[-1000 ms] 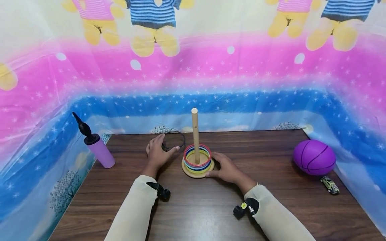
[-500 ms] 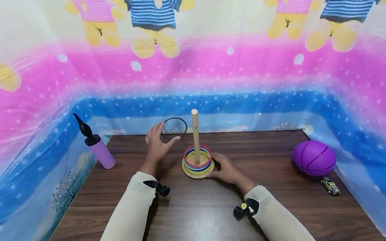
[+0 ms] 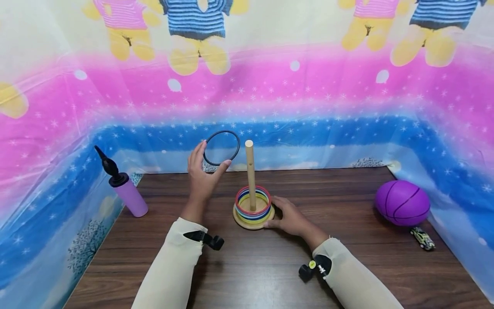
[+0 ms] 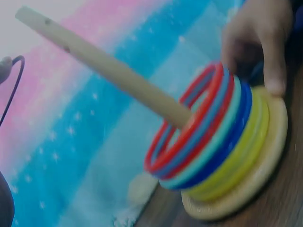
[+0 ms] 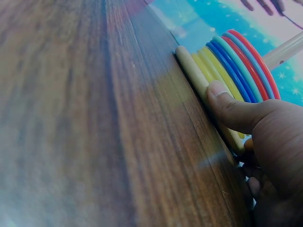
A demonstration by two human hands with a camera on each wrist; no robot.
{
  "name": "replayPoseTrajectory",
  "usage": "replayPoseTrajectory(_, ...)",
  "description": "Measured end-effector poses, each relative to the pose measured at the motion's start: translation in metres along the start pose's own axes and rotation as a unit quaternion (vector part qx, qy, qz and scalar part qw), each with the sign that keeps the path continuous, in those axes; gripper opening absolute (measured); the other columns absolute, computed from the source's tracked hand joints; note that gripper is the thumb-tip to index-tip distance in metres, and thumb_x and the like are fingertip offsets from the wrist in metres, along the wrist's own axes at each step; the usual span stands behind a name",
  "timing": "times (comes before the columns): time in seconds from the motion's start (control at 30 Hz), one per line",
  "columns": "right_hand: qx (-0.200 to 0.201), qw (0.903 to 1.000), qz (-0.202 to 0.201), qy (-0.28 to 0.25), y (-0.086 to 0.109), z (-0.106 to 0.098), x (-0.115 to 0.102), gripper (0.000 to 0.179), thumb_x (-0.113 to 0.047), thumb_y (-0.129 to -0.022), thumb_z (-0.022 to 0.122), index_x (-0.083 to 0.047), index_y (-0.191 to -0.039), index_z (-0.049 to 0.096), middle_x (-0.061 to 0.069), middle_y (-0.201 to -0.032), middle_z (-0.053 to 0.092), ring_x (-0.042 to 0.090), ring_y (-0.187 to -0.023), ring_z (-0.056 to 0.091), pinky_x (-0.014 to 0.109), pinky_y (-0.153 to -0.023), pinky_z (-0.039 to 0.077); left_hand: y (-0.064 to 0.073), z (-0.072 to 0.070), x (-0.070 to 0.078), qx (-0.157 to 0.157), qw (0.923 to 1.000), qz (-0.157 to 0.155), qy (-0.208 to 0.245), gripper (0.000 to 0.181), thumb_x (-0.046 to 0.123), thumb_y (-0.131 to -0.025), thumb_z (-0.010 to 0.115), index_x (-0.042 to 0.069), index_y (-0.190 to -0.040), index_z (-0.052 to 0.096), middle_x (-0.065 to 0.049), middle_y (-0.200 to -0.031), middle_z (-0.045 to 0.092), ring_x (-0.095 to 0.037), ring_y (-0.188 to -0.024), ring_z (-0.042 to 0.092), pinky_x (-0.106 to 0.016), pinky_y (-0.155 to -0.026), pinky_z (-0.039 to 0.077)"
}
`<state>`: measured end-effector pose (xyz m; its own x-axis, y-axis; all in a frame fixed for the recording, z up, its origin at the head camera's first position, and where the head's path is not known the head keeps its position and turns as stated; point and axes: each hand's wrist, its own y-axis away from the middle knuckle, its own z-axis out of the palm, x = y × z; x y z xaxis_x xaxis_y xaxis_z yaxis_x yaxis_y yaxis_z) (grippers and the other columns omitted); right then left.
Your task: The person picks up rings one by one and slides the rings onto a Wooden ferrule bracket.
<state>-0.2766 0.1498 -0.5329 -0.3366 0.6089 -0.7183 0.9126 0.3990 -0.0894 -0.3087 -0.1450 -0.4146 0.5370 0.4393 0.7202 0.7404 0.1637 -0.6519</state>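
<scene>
My left hand [image 3: 202, 184] holds a thin black ring [image 3: 223, 131] between thumb and fingers, raised above the table's far edge and left of the post. The wooden ring-toss stand [image 3: 250, 171] has an upright post and a round base. Around the post's foot lies a stack of rings [image 4: 208, 142] in red, blue, turquoise and yellow, a red one on top. My right hand [image 3: 290, 217] grips the base from the right; the right wrist view shows its thumb [image 5: 232, 109] on the base's rim. Only a bit of the black ring enters the left wrist view.
A purple hand pump [image 3: 131, 197] with a black nozzle stands at the table's left edge. Over on the right are a purple ball [image 3: 402, 202] and a small toy car [image 3: 422, 238]. A printed cloth [image 3: 308, 94] hangs behind the brown wooden table [image 3: 332, 184].
My left hand has lifted the black ring from the table up to near the height of the post's top. My right hand and the stand have stayed in place.
</scene>
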Motion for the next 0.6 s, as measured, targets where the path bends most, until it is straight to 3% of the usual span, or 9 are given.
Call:
replayPoseTrajectory(0.2,-0.003,1.0,-0.008,-0.002,-0.001,0.0,0.001,0.09,-0.039,-0.091,0.091,-0.01,-0.166,0.049,0.017,-0.171,0.046,0.043,-0.165,0.034,0.065,-0.132,0.031,0.0,0.001,0.024,0.005,0.9981,0.004,0.061,0.086,0.03,-0.09,0.088,0.017,-0.166,0.049,-0.011,-0.172,0.045,-0.027,-0.162,0.035,-0.07,-0.127,0.035)
replayPoseTrajectory(0.4,-0.003,1.0,-0.004,-0.002,-0.001,-0.001,0.001,0.091,-0.039,-0.091,0.092,-0.011,-0.166,0.048,0.016,-0.171,0.046,0.042,-0.165,0.033,0.065,-0.133,0.03,0.0,0.001,0.04,-0.013,0.9939,-0.004,0.109,0.079,0.027,-0.092,0.085,0.018,-0.164,0.053,-0.007,-0.172,0.045,-0.023,-0.165,0.03,-0.069,-0.128,0.034)
replayPoseTrajectory(0.6,-0.002,1.0,-0.002,-0.006,0.0,-0.001,-0.001,0.091,-0.038,-0.091,0.092,-0.009,-0.166,0.049,0.019,-0.171,0.046,0.043,-0.164,0.034,0.066,-0.132,0.031,0.004,0.004,0.045,-0.047,0.9933,0.029,0.102,0.083,0.029,-0.091,0.088,0.018,-0.165,0.052,-0.01,-0.172,0.046,-0.023,-0.164,0.032,-0.068,-0.128,0.035)
